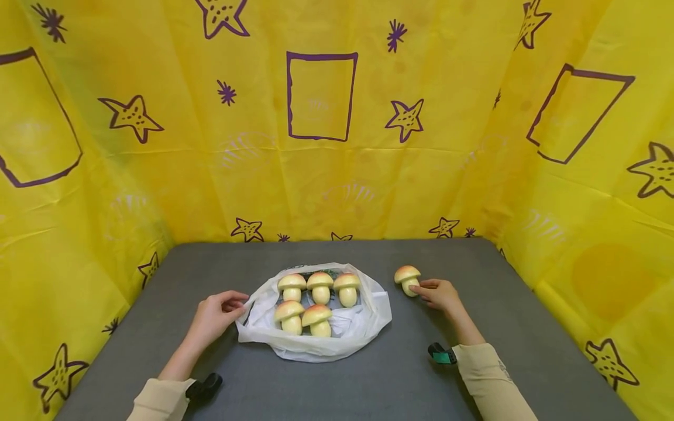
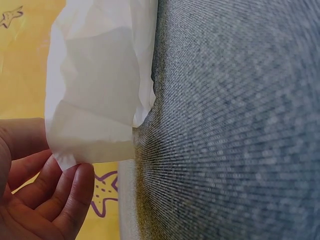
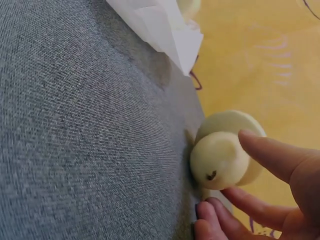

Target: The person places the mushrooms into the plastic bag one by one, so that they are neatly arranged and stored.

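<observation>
A white plastic bag point(image 1: 326, 349) lies spread open on the grey table, with several toy mushrooms point(image 1: 321, 287) in two rows inside its rim. My left hand point(image 1: 213, 318) pinches the bag's left edge; in the left wrist view a corner of the white plastic point(image 2: 95, 90) sits between thumb and fingers point(image 2: 75, 200). Right of the bag, another toy mushroom point(image 1: 407, 275) with an orange-tinged cap stands on the table. My right hand point(image 1: 439, 294) holds it by the pale stem point(image 3: 217, 162), thumb on one side and index finger on the other.
The grey table point(image 1: 342, 392) reaches back to a yellow cloth point(image 1: 326, 193) printed with purple stars and squares, which also hangs along both sides. Each wrist wears a black strap; the right wrist strap point(image 1: 441, 354) has a green patch.
</observation>
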The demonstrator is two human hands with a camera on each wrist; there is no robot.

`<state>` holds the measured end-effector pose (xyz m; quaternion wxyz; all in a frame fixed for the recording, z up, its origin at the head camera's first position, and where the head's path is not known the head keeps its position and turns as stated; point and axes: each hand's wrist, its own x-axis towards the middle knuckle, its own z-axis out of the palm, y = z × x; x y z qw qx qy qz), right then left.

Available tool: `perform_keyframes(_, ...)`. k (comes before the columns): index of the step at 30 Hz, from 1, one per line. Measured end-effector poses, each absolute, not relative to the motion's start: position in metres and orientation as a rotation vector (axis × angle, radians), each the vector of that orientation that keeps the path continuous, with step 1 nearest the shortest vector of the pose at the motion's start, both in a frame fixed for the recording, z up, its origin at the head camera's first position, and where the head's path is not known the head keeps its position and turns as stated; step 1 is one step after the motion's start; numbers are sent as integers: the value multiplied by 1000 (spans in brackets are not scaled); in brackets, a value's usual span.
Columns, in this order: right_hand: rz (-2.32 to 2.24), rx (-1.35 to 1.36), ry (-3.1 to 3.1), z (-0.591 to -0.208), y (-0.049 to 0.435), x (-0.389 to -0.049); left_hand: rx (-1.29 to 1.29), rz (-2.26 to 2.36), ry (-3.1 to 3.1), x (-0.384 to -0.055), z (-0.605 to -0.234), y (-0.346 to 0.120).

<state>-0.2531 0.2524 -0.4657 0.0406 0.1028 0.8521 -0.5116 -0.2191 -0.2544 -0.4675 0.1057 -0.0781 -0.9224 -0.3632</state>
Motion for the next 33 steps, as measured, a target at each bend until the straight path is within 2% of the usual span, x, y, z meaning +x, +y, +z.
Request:
perform_keyframes(8,-1563,362,2597,-472,249,-262,-216,-1066,-2723,-218,-467,-256)
perform_keyframes(15,-1574,276,2623,-478,254,-264,-214,-1067,-2717,-218,-466,-255)
perform_keyframes(33,-1579,386,2611,-476,249,-260,-221,-1073,-2710,-217,-466,-256)
